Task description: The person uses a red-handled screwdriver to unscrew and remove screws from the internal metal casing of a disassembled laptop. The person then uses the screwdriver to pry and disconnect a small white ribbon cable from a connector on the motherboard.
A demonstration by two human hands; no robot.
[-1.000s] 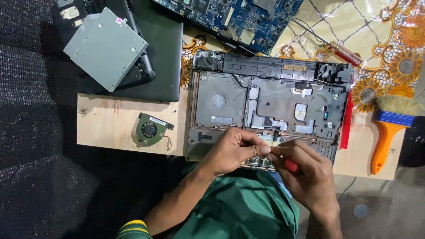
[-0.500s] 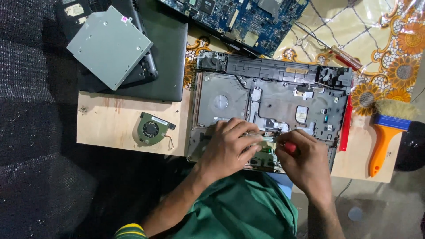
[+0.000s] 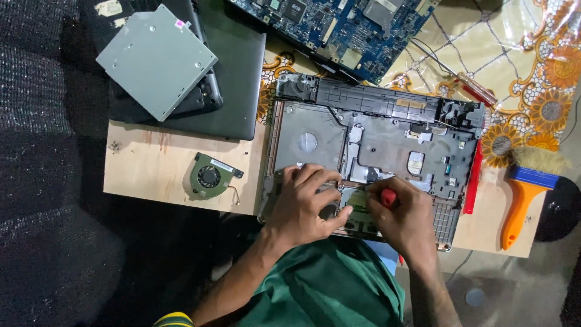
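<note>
Nearest to us, our left hand rests palm-down on the near edge of the opened laptop base, fingers spread and pressing on the casing; its grip holds nothing. Just beside it, our right hand is closed around a red-handled screwdriver, of which only the handle top shows between the fingers. The tip is hidden, pointing down at a small greenish board seated in the base between the two hands.

The laptop base lies flat on a plywood tabletop, its grey inner frame exposed. To its left, apart from it, lies a loose cooling fan. To its right we see an orange-handled brush.

Further away, a grey optical drive sits tilted on a stack of dark laptops. A blue motherboard lies beyond the base on a patterned cloth.
</note>
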